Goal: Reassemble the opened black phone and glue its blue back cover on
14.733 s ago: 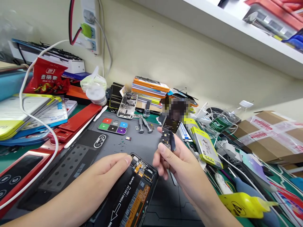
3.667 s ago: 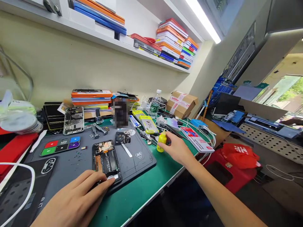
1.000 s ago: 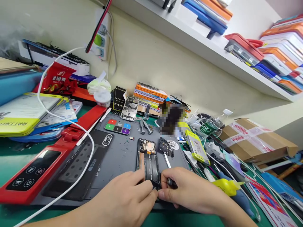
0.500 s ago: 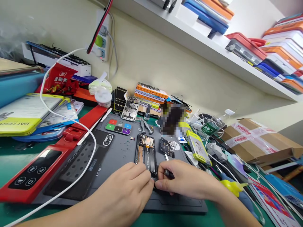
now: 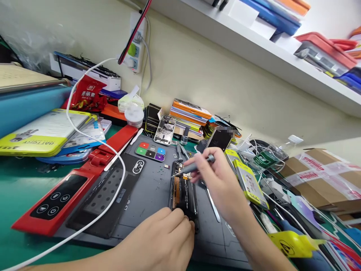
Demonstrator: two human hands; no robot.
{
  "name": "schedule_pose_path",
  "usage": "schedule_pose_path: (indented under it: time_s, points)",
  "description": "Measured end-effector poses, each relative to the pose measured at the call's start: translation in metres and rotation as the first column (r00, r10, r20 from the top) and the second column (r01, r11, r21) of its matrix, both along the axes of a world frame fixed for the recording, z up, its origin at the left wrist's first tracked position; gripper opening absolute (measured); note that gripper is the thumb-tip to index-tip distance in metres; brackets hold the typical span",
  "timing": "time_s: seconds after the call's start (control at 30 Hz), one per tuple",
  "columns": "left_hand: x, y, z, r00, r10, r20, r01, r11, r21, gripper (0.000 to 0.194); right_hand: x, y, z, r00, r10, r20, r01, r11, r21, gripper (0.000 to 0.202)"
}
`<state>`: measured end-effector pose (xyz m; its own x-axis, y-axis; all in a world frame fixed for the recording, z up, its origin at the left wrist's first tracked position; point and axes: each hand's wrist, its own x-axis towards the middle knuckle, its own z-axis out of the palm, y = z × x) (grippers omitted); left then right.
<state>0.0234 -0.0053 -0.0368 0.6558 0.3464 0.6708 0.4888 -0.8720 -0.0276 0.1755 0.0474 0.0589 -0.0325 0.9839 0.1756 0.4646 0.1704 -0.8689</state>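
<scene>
An opened phone (image 5: 184, 192) lies on the dark grey work mat (image 5: 149, 188), its circuit board and ribbon cable exposed at the upper end. My left hand (image 5: 166, 237) is closed on the phone's lower end, and its fingertips are partly hidden. In my right hand (image 5: 211, 173) is a grey screwdriver (image 5: 191, 168), held above the phone's upper part with its thin tip pointing left, near the frame's left edge. Beside the phone a slim metal tool (image 5: 213, 205) runs out from under my right hand. A black phone back cover (image 5: 104, 199) lies to the left.
A red tool with a touch panel (image 5: 59, 195) and a white cable (image 5: 118, 162) are at left. Behind the phone are a coloured magnetic tray (image 5: 150, 153) and another opened phone (image 5: 165, 130). Yellow battery boxes (image 5: 251, 184) and a yellow bottle (image 5: 293, 242) lie right.
My right hand has lifted from the phone's lower end and moved up, with the screwdriver now level over the upper part. The left hand stays at the lower end. The view has shifted.
</scene>
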Motion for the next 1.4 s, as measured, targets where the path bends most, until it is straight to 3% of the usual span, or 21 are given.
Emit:
schedule_pose_path:
  time_s: [0.17, 0.43, 0.53, 0.63, 0.8, 0.97, 1.13, 1.4]
  points:
    - [0.000, 0.003, -0.003, 0.998, -0.031, 0.052, 0.033, 0.999, -0.036, 0.021, -0.014, 0.002, -0.025, 0.990, 0.070, 0.122, -0.073, 0.997, 0.021, 0.018]
    - [-0.003, 0.009, -0.007, 0.995, -0.101, -0.022, 0.097, 0.985, -0.146, 0.018, -0.017, 0.003, -0.038, 0.987, 0.061, 0.150, -0.064, 0.998, 0.011, 0.015]
    - [-0.006, 0.009, -0.003, 0.992, -0.111, -0.053, 0.098, 0.974, -0.203, 0.016, -0.011, 0.003, -0.034, 0.997, 0.038, 0.066, -0.041, 0.998, 0.046, 0.017]
    - [-0.009, 0.008, 0.003, 0.991, -0.123, -0.044, 0.108, 0.960, -0.257, 0.012, 0.003, -0.001, -0.020, 0.993, 0.005, -0.119, 0.001, 0.999, 0.051, 0.025]
    - [-0.014, 0.007, 0.015, 0.993, -0.101, 0.061, 0.117, 0.907, -0.404, 0.013, 0.035, -0.018, 0.003, 0.895, 0.010, -0.446, -0.061, 0.993, -0.100, 0.029]
    - [-0.017, 0.005, 0.025, 0.991, -0.070, 0.117, 0.117, 0.876, -0.469, 0.021, 0.049, -0.032, -0.011, 0.838, -0.029, -0.545, -0.101, 0.973, -0.207, 0.029]
    - [-0.020, 0.005, 0.029, 0.989, -0.048, 0.138, 0.112, 0.858, -0.501, 0.014, 0.046, -0.036, -0.021, 0.819, 0.040, -0.572, -0.180, 0.965, -0.190, 0.029]
    - [-0.021, 0.004, 0.028, 0.989, -0.037, 0.146, 0.097, 0.900, -0.425, 0.016, 0.045, -0.041, -0.024, 0.797, 0.115, -0.593, -0.244, 0.959, -0.141, 0.030]
